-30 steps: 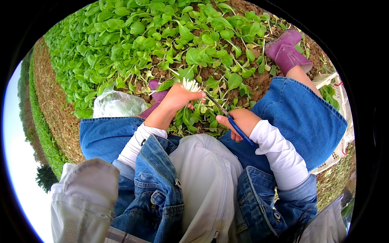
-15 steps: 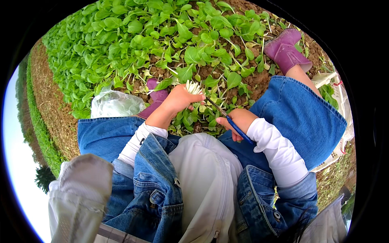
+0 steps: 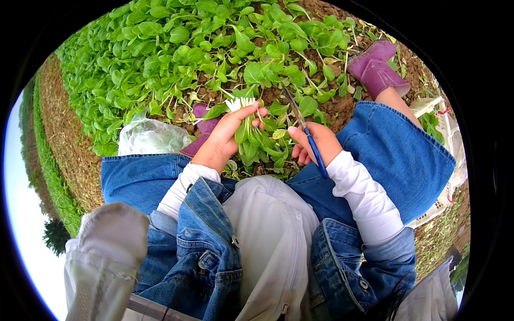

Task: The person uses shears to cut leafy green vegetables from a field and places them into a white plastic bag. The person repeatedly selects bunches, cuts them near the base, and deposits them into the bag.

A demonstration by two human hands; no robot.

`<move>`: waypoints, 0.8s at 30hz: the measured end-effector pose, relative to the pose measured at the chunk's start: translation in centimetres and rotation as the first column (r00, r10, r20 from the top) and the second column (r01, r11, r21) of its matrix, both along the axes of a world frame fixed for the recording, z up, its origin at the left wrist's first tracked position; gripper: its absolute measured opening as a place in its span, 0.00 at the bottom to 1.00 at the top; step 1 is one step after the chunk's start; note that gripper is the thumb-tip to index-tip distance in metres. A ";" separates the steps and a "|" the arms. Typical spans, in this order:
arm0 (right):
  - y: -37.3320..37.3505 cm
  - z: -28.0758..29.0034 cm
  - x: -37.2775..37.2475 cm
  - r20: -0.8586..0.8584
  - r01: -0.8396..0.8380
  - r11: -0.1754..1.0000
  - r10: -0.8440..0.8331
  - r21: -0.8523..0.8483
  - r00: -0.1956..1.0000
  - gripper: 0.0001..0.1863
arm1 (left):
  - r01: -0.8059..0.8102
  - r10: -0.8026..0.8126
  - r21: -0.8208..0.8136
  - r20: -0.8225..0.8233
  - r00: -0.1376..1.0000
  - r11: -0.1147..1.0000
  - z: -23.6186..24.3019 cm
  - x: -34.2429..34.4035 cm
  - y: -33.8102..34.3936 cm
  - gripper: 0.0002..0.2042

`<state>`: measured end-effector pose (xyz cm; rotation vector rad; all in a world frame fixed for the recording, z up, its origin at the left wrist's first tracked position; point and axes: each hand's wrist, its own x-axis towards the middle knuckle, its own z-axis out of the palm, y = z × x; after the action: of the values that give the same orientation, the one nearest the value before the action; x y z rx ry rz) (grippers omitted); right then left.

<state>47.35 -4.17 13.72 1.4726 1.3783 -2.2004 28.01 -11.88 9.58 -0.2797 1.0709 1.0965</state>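
My left hand [image 3: 222, 139] is closed around a bunch of leafy greens [image 3: 254, 144]. The white stem ends poke up above the thumb, and green leaves hang down below the fingers. In my right hand [image 3: 324, 143] is a pair of scissors [image 3: 293, 105] with blue handles. Its dark blades point up and away, apart from the stems and just to their right. The blades look together or nearly so. My right fingers curl at the handles, partly hidden from view.
A dense bed of leafy green plants [image 3: 160, 53] spreads ahead, with brown soil [image 3: 337, 109] showing between uprooted ones. Purple boots [image 3: 377, 69] stand on either side. A clear plastic bag [image 3: 152, 137] lies at the left, a whitish woven sack [image 3: 450, 134] at the right.
The scissors have moved off the stem ends to the right, their blades swinging to point away from me. My left hand has shifted slightly left and turned, showing more of the bunch's leaves.
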 end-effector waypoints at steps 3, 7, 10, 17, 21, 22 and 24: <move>0.0 0.2 -0.2 -0.108 0.137 0.990 -0.132 0.036 0.985 0.16 | -0.113 0.115 -0.042 0.044 0.992 0.993 0.5 0.2 0.4 0.10; 0.7 -0.6 -0.3 -0.163 0.255 0.921 -0.215 0.294 0.963 0.12 | -0.088 0.097 -0.092 0.096 0.991 0.992 1.5 0.6 1.0 0.10; 1.1 -0.3 -0.8 -0.174 0.251 0.837 -0.188 0.487 0.967 0.12 | -0.103 0.106 -0.045 0.079 0.991 0.994 1.2 1.0 0.9 0.11; 0.8 0.4 -1.8 -0.287 0.247 0.794 -0.095 0.556 0.953 0.12 | -0.080 0.095 -0.073 0.234 0.968 0.994 0.5 2.6 1.3 0.11; 1.0 -0.9 -1.5 -0.349 0.341 0.831 -0.192 0.440 0.917 0.11 | -0.091 0.104 -0.080 0.175 0.979 0.993 0.5 2.4 1.2 0.12; 1.1 -1.1 -1.5 -0.364 0.357 0.831 -0.204 0.426 0.909 0.11 | -0.100 0.108 -0.064 0.150 0.983 0.993 0.6 2.4 1.2 0.12; 1.2 -1.0 -1.5 -0.394 0.414 0.831 -0.262 0.372 0.881 0.10 | -0.112 0.121 -0.068 0.152 0.981 0.991 0.9 2.4 1.3 0.12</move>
<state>45.82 -2.95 12.68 1.6609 1.9795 -2.5645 30.39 -10.56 10.48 -0.4730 0.9580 1.1292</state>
